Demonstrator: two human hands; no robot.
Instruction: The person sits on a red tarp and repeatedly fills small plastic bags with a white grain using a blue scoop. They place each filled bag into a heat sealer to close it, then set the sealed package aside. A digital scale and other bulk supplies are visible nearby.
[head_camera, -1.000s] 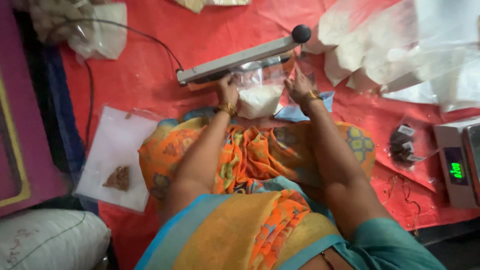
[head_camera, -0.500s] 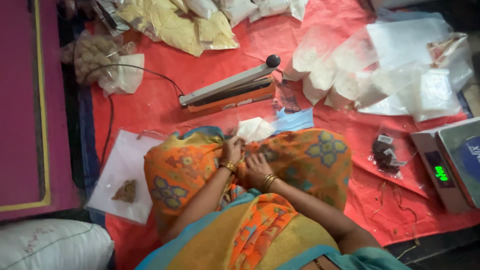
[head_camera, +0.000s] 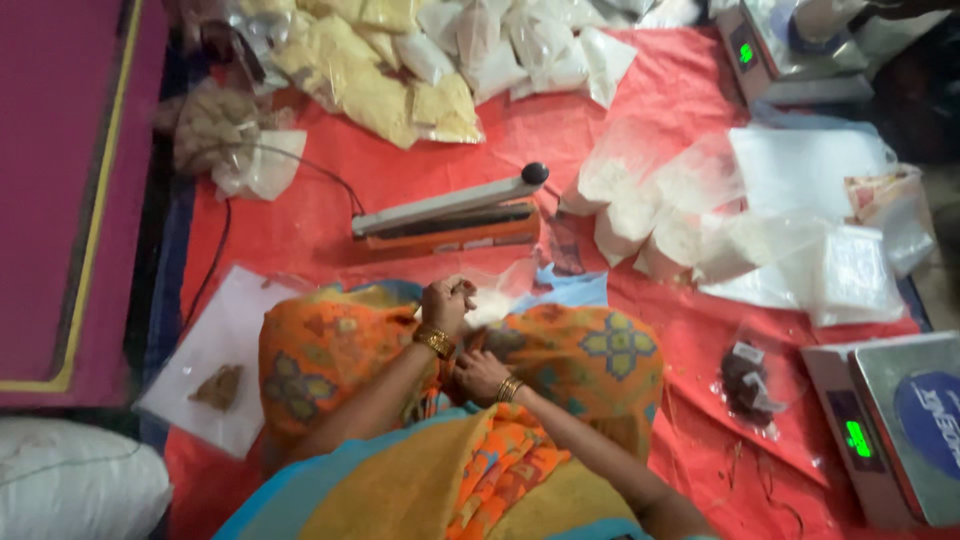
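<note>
- Clear plastic pouch (head_camera: 490, 300) of white powder lies on the lap, top edge crumpled, just in front of the heat sealer (head_camera: 450, 215).
- Left hand (head_camera: 447, 303) fingers curled, pinching the pouch top.
- Right hand (head_camera: 480, 375) rests lower on the lap; grip cannot be told.
- More clear pouches of white powder (head_camera: 650, 200) sit right of the sealer on the red floor sheet (head_camera: 660, 90).
- Yellow-filled bags (head_camera: 370, 75) lie beyond.

The clear bag of white powder (head_camera: 492, 297) is largely hidden behind the left hand (head_camera: 447, 302) and the orange cloth; the right hand (head_camera: 478, 374), partly buried in folds, cannot be read as closed or open. The nearer scale (head_camera: 900, 425) is cut by the right edge, the farther scale (head_camera: 785, 45) by the top. The dark contents of the small packet (head_camera: 745, 383) are too small to be identified.
</note>
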